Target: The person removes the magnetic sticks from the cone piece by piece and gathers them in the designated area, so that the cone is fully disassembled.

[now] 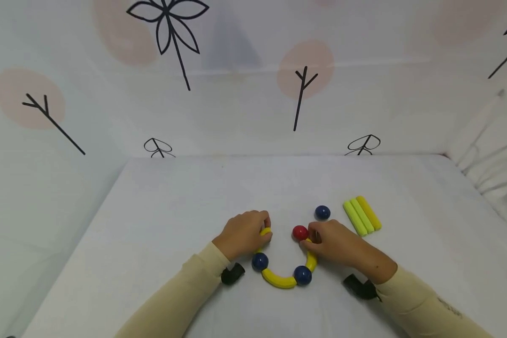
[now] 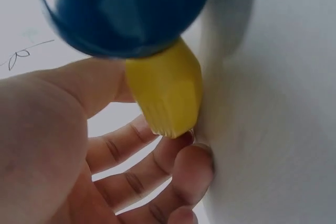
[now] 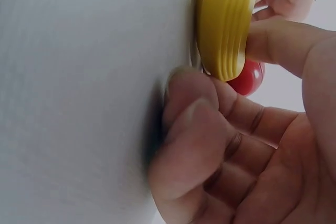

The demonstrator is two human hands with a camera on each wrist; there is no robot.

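Observation:
My left hand [image 1: 242,233] pinches a yellow curved rod [image 2: 165,90] between thumb and fingers. A blue ball [image 1: 259,262] sits at that rod's near end, joined by a second yellow curved rod [image 1: 280,280] to another blue ball [image 1: 303,275]. From there a third yellow curved rod [image 1: 311,262] rises to a red ball [image 1: 300,233], so the pieces form a U on the table. Thumb and fingers of my right hand [image 1: 340,241] grip this third rod, ribbed along its side in the right wrist view, just below the red ball.
Beyond my right hand lies a loose blue ball [image 1: 322,212]. Right of it, three straight rods [image 1: 362,216] lie side by side, two lime and one deeper yellow. White cloth covers the table [image 1: 186,188], and a patterned cloth [image 1: 245,108] hangs behind.

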